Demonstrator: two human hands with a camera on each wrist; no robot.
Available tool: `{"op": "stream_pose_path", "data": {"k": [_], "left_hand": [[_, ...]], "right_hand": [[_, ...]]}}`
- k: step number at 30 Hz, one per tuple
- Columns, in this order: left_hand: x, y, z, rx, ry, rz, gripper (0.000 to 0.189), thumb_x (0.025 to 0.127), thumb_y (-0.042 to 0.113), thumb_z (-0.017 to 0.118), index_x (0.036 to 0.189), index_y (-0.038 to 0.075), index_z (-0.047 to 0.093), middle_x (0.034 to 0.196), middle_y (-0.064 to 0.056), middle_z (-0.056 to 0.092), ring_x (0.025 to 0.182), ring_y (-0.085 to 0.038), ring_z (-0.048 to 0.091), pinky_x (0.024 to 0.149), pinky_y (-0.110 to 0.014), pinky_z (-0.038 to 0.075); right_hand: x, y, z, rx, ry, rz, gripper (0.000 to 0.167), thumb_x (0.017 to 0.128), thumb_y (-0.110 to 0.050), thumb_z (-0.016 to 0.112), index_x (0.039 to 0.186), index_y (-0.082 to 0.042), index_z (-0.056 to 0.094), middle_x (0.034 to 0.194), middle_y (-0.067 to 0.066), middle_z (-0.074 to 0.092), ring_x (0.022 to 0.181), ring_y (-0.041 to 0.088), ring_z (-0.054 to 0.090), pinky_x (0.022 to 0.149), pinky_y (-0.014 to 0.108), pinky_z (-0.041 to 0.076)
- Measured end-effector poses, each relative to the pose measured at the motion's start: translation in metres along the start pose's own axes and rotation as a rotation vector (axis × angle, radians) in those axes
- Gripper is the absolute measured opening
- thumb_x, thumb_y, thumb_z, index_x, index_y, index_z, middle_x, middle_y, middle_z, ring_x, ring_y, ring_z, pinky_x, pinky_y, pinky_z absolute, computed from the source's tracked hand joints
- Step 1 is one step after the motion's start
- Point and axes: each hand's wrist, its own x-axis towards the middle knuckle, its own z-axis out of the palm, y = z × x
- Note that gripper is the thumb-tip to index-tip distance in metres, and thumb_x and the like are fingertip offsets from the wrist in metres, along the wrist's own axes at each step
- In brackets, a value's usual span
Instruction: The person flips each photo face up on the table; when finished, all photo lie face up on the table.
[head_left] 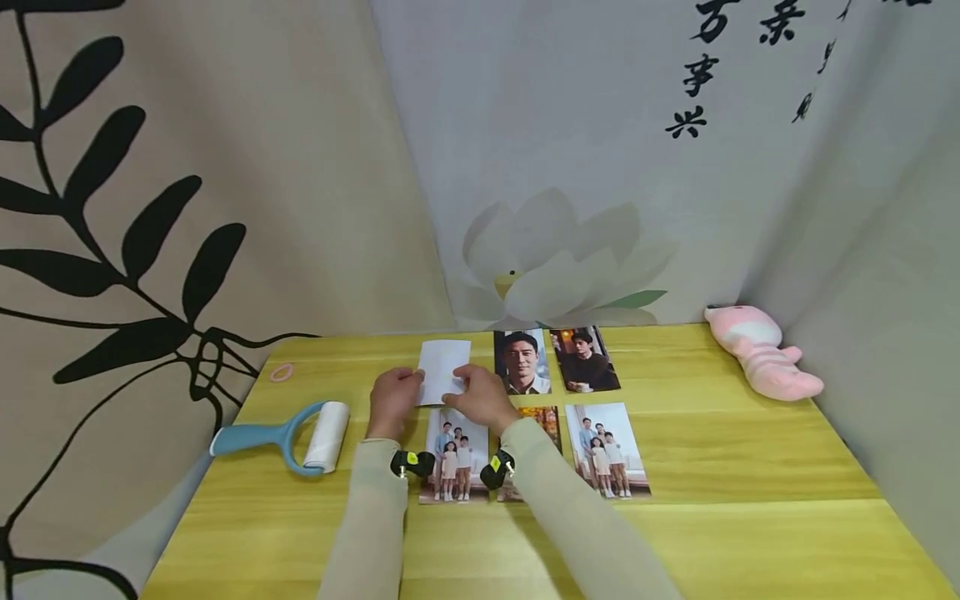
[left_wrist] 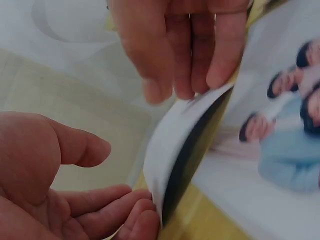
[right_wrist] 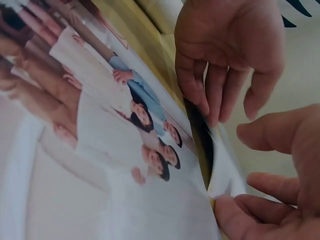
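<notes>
A photo card (head_left: pixel 442 367) lies white side up between my hands at the back left of the photo group. Its middle bows up, and the dark underside shows in both wrist views. My left hand (head_left: pixel 393 402) touches the card's left edge with its fingertips (left_wrist: pixel 145 222), thumb apart from them. At the opposite edge, my right hand (head_left: pixel 483 398) touches it the same way, thumb spread from the fingers. A family photo (head_left: pixel 456 467) lies face up just in front, under my wrists. Beside it, a photo with autumn colours (head_left: pixel 546 423) is partly hidden by my right forearm.
Two portrait photos (head_left: pixel 522 362) of a person lie to the right, at the back. Another family photo (head_left: pixel 609 450) lies in front of them. A blue-handled lint roller (head_left: pixel 288 437) and a pink ring (head_left: pixel 282 372) are at left. A pink plush toy (head_left: pixel 761 352) leans by the right wall.
</notes>
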Motion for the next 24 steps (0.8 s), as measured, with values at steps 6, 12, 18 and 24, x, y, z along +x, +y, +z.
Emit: {"op": "stream_pose_path", "data": {"k": [6,12,18,24], "left_hand": [[0.0,0.001,0.006,-0.008,0.046,0.03,0.04,0.101,0.029,0.061,0.125,-0.002,0.074,0.13,-0.022,0.071,0.115,-0.035,0.064,0.097,-0.047,0.053],[0.001,0.001,0.008,-0.084,0.09,0.024,0.038,0.1,0.02,0.066,0.131,-0.003,0.07,0.131,-0.024,0.07,0.116,-0.036,0.066,0.097,-0.045,0.056],[0.007,-0.003,0.007,-0.284,0.07,0.025,0.045,0.098,0.004,0.067,0.141,-0.007,0.06,0.135,-0.03,0.066,0.112,-0.033,0.068,0.079,-0.024,0.057],[0.01,-0.006,0.005,-0.432,-0.03,0.0,0.047,0.1,0.004,0.065,0.145,-0.006,0.057,0.14,-0.029,0.063,0.097,-0.019,0.069,0.068,-0.02,0.056]], "right_hand": [[0.001,-0.004,0.002,-0.039,0.0,-0.032,0.057,0.09,-0.03,0.082,0.139,-0.005,0.066,0.121,0.013,0.073,0.11,0.026,0.068,0.095,0.045,0.058],[0.002,-0.005,0.001,-0.079,-0.007,-0.059,0.062,0.086,-0.027,0.087,0.139,-0.002,0.065,0.124,0.015,0.072,0.11,0.027,0.068,0.095,0.045,0.058],[0.002,-0.005,-0.002,-0.12,0.006,-0.08,0.06,0.087,-0.025,0.086,0.139,-0.002,0.066,0.131,0.016,0.072,0.117,0.03,0.069,0.1,0.046,0.057],[0.0,-0.006,-0.004,-0.076,0.009,-0.08,0.048,0.096,-0.029,0.074,0.137,-0.006,0.069,0.132,0.013,0.073,0.121,0.029,0.069,0.103,0.046,0.056]]}}
